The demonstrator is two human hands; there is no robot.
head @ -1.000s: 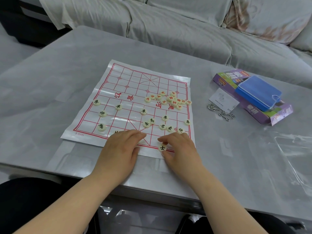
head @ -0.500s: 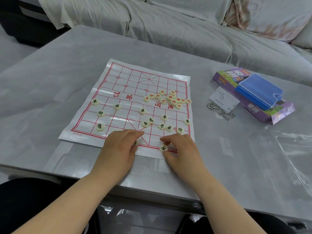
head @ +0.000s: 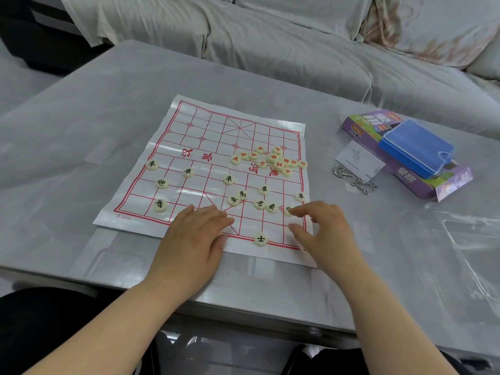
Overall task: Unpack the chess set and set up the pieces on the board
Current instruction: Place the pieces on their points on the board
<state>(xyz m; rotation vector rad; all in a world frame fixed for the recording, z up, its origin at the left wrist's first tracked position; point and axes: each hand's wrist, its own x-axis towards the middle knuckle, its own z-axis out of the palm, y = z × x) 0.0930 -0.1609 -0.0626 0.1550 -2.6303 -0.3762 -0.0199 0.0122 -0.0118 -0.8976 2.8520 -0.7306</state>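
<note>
A white paper board (head: 211, 131) with a red grid lies on the grey table. Cream discs with red characters sit in a heap (head: 273, 158) at its right middle. Discs with black characters are spread over the near half, among them one at the left (head: 161, 205). A black-marked disc (head: 260, 239) lies alone on the near edge line, between my hands. My left hand (head: 194, 234) rests flat on the board's near edge, fingers straight. My right hand (head: 322, 228) hovers at the board's near right corner, its forefinger tip touching a disc (head: 287, 209), thumb apart from it.
A purple box (head: 411, 177) with a blue case (head: 416, 147) on top lies to the right. Beside it are a white card (head: 357, 158) and metal rings (head: 354, 180). Clear plastic wrap (head: 473, 234) lies at the far right. A covered sofa (head: 270, 36) stands behind the table.
My right hand let go of the disc on the near edge line and moved right and forward to another disc. My left hand stayed flat on the board.
</note>
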